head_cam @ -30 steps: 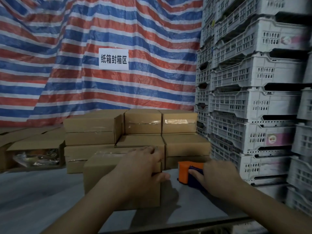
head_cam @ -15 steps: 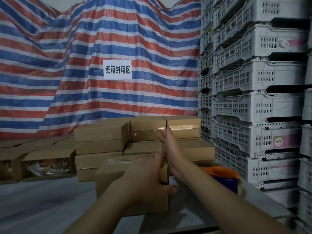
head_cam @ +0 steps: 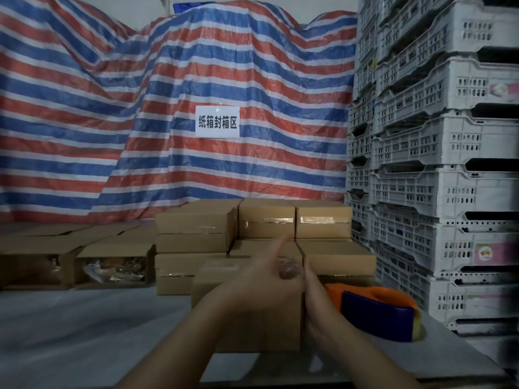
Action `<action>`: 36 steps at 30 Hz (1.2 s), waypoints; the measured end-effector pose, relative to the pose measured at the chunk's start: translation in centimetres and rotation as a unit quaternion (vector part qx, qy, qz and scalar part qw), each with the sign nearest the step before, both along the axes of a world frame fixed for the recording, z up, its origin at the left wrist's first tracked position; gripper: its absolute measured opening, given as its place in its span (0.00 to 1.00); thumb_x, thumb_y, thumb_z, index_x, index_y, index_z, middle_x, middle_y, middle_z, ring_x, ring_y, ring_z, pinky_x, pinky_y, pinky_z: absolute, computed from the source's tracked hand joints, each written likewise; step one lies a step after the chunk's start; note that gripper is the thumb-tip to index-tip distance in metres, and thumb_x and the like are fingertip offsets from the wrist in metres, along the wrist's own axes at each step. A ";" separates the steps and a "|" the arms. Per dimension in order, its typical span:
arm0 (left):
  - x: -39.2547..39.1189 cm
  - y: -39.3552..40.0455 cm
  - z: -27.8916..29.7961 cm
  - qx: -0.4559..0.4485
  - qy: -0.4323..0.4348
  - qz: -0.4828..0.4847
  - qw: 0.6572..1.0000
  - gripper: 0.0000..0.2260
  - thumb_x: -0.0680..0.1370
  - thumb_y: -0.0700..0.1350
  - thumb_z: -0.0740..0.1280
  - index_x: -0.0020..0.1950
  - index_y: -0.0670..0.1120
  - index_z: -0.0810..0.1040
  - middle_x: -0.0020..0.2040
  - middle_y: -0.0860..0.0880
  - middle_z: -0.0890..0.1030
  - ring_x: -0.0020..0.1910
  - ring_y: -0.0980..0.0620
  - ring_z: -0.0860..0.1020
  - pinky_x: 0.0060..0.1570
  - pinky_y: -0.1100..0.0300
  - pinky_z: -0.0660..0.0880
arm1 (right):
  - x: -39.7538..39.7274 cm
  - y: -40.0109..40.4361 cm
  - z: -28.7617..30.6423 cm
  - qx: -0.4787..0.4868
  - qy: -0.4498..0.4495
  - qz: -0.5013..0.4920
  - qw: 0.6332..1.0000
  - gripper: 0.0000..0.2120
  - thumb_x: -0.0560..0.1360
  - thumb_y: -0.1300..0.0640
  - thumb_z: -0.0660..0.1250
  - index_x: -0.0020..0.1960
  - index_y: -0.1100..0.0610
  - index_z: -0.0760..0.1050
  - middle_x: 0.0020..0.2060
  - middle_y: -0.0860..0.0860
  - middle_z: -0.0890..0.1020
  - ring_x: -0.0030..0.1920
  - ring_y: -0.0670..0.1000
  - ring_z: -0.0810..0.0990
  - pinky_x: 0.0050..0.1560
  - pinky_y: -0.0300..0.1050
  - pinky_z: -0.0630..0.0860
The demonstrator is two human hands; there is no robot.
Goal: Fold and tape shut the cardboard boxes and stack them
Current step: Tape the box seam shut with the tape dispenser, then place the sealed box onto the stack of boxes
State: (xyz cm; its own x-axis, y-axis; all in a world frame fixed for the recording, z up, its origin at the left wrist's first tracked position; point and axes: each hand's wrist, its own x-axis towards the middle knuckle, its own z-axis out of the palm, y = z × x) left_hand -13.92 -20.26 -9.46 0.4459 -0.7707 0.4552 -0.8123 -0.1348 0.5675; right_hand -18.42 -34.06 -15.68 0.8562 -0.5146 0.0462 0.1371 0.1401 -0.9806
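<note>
Grey table (head_cam: 84,332) in front of a striped tarpaulin, with a cardboard box (head_cam: 247,327) between two bare hands.

On the near middle of the table stands the closed cardboard box. The left hand (head_cam: 264,287) lies over its top right part with the thumb raised; this hand is blurred, so one cannot tell if its fingers grip the box or only rest on it. The right hand (head_cam: 311,287) stands flat against the right side of the box, fingers straight and pointing away. Just beside it, on the right, lies the orange and blue tape dispenser (head_cam: 379,313), apart from both hands. Behind the box is a stack of taped boxes (head_cam: 266,223); to the left are open boxes (head_cam: 112,262). White plastic crates (head_cam: 438,164) rise at the right. A white sign (head_cam: 217,122) hangs on the tarpaulin (head_cam: 140,108).
</note>
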 end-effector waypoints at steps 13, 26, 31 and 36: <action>1.8 7.7 -5.8 -0.210 0.313 0.189 0.907 0.29 0.73 0.66 0.58 0.72 0.57 0.67 0.71 0.48 0.70 0.66 0.48 0.71 0.64 0.51 0.69 | -2.8 0.7 -2.4 -0.230 0.020 0.069 0.970 0.37 0.62 0.26 0.68 0.64 0.18 0.50 0.67 0.35 0.69 0.65 0.41 0.71 0.61 0.46 0.73; 2.1 7.1 -6.9 -0.227 0.272 0.172 0.919 0.20 0.70 0.62 0.68 0.60 0.59 0.75 0.48 0.59 0.81 0.47 0.62 0.80 0.40 0.66 0.75 | -3.1 0.4 -1.5 -0.268 -0.008 0.029 0.963 0.39 0.72 0.43 0.72 0.73 0.33 0.51 0.67 0.42 0.68 0.64 0.43 0.68 0.59 0.41 0.69; 2.7 4.3 -3.6 -0.268 0.237 0.167 0.919 0.22 0.64 0.69 0.66 0.52 0.60 0.78 0.47 0.59 0.82 0.46 0.61 0.80 0.40 0.62 0.76 | -3.2 -1.0 1.8 -0.193 -0.052 -0.018 0.980 0.45 0.63 0.36 0.70 0.77 0.37 0.57 0.61 0.45 0.76 0.58 0.47 0.77 0.50 0.44 0.76; 4.4 1.2 1.1 -0.314 0.183 0.149 0.920 0.35 0.66 0.69 0.66 0.71 0.58 0.68 0.60 0.57 0.76 0.55 0.55 0.78 0.46 0.58 0.79 | -1.2 -3.5 6.8 -0.215 -0.086 -0.090 0.969 0.46 0.62 0.28 0.66 0.76 0.45 0.62 0.64 0.45 0.76 0.55 0.44 0.75 0.55 0.44 0.72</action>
